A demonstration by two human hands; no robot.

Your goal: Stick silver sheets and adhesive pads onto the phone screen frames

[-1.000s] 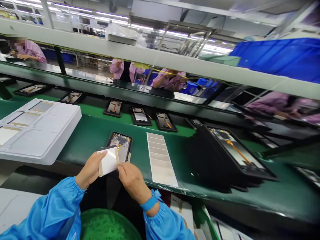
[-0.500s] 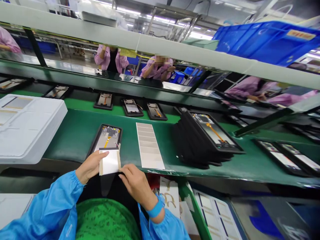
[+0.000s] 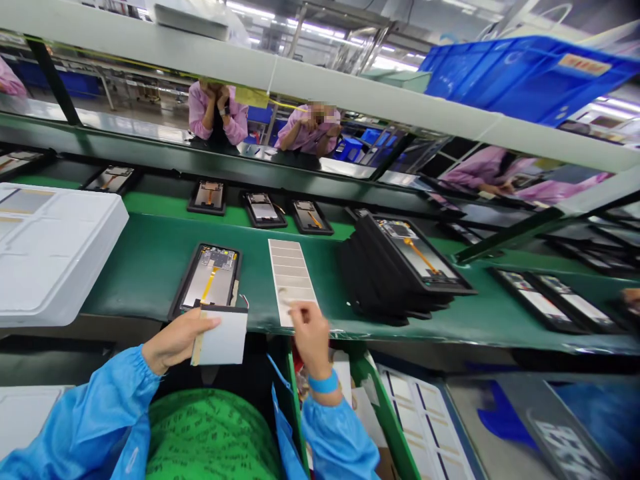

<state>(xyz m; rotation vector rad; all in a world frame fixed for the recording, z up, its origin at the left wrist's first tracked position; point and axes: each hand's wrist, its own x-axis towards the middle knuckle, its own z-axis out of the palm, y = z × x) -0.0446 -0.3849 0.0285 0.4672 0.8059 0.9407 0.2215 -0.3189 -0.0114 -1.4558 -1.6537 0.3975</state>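
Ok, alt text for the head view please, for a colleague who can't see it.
The left hand holds a white panel at the near edge of a green bench, just before an open black device. The right hand touches a sheet of pale strips; a stack of black trays lies to the right.

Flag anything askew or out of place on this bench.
The stack of black trays right of the strip sheet is slumped, its layers fanned out rather than squared. Nothing odd about the white panel in the left hand.
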